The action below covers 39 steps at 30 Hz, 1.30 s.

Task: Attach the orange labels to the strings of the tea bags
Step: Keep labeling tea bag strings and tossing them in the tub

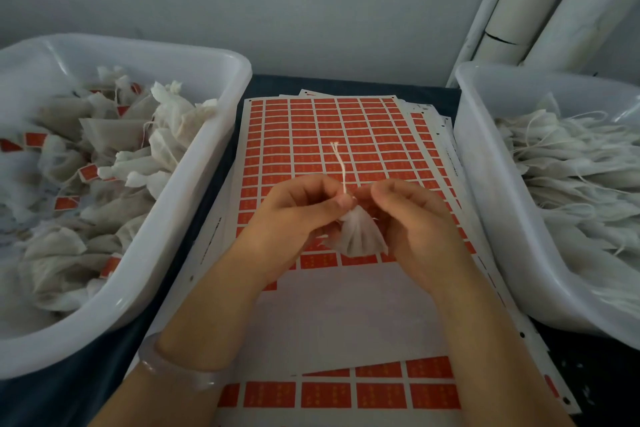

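A small white tea bag (356,236) hangs between my two hands above the sheet of orange labels (329,135). Its pale string (341,166) sticks up from the gathered top. My left hand (294,215) pinches the bag's neck at the base of the string with thumb and forefinger. Beside the bag, my right hand (415,218) has its fingers curled, fingertips close to the neck; whether they pinch it is hidden. The lower rows of the top sheet are peeled bare and white.
A white tub (194,163) on the left holds tea bags with orange labels on them. A white tub (485,184) on the right holds unlabelled bags with loose strings. More label sheets lie stacked beneath. White pipes (540,3) stand at the back right.
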Tool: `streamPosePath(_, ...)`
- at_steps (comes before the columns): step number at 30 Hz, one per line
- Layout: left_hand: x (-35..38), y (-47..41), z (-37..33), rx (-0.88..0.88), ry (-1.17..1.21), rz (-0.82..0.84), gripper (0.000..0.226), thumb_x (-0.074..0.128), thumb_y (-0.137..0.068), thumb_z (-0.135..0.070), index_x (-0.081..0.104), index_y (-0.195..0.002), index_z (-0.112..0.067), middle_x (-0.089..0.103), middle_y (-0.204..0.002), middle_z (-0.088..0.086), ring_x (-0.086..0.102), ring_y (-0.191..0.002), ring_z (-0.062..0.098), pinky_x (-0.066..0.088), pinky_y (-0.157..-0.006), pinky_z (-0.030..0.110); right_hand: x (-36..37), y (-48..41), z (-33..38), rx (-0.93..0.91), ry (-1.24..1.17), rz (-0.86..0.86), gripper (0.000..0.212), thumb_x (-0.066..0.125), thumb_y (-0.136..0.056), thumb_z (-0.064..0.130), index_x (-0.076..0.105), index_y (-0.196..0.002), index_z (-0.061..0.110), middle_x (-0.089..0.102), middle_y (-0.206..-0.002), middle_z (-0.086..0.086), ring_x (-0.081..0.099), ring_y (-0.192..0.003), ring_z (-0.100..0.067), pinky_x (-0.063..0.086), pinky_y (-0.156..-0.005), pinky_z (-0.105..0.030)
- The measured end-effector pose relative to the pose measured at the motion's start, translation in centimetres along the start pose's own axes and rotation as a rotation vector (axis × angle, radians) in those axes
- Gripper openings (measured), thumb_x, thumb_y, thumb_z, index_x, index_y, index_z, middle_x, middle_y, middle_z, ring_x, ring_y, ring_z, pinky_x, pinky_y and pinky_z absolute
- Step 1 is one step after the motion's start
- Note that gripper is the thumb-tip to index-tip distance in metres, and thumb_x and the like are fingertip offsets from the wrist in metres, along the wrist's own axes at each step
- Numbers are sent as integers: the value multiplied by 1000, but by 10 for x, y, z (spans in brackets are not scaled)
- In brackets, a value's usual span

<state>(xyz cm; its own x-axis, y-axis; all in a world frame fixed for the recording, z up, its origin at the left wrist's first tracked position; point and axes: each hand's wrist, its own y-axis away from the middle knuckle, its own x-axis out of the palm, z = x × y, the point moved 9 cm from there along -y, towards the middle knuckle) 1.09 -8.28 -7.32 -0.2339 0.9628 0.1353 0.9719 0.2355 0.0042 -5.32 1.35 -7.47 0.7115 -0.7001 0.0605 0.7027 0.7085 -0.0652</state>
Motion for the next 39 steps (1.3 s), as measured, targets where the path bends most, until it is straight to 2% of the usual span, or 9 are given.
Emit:
streamPosePath(3,-3,-1,-1,20,-58,-16,19,63,-69,-33,69,-77,-17,68,-82,5,65,-81,26,56,-76,35,6,1,-3,37,-1,97,18,69,-66,37,76,-81,30,74,-86,3,71,-82,-17,55,-67,-25)
streamPosePath(9,0,-1,4,-10,-67,-17,15,67,-67,-36,72,-72,-22,69,-77,2,66,-76,20,56,-72,28,2,1,3,-47,138,48,3,73,-70,33,74,-72,32,71,-75,6,69,-75,-15,58,-63,-26)
streamPosePath(14,-13,-4,6,4,-34,-187,20,69,-76,-4,73,-67,-21,71,-73,1,69,-69,15,54,-64,23,7,2,15,-215,392,-21,25,63,-82,2,63,-71,25,62,-65,17,59,-65,-2,49,-60,-12)
streamPosePath(18,-17,-4,3,22,40,-194,16,74,-62,-10,62,-71,-16,68,-68,2,66,-64,16,53,-57,24,8,2,16,-242,375,-54,29,61,-83,-3,60,-71,24,59,-64,18,57,-66,-2,47,-60,-12)
streamPosePath(23,-9,-2,-18,194,-434,-152,18,68,-81,-11,66,-79,-29,69,-75,-17,67,-69,2,49,-59,8,8,2,18,-267,368,-87,27,60,-83,-1,59,-71,23,59,-66,17,56,-66,-2,47,-61,-11)
streamPosePath(28,-4,-4,-14,136,-631,-94,21,59,-89,-17,61,-77,-34,64,-73,-26,62,-73,-7,44,-59,2,10,5,23,-371,478,-128,9,56,-77,9,56,-72,17,53,-66,14,53,-65,-2,43,-59,-11)
streamPosePath(30,-8,-4,-6,51,-535,-97,18,55,-92,-19,64,-78,-27,67,-74,-15,64,-73,1,50,-66,9,11,7,28,-458,559,-161,8,57,-79,9,55,-74,14,51,-69,14,51,-66,-1,42,-60,-10)
streamPosePath(33,-5,-2,17,-185,-12,-24,23,49,-93,-13,69,-81,-10,69,-83,7,65,-81,21,54,-79,30,16,11,34,-564,635,-169,8,58,-84,12,59,-78,8,53,-74,8,52,-69,-3,44,-63,-11)
streamPosePath(39,-2,0,30,-337,304,-71,20,53,-91,-12,69,-87,-2,70,-86,9,67,-69,14,54,-60,23,13,15,38,-620,612,-188,12,62,-84,14,67,-90,4,65,-83,1,62,-76,-8,52,-66,-20)
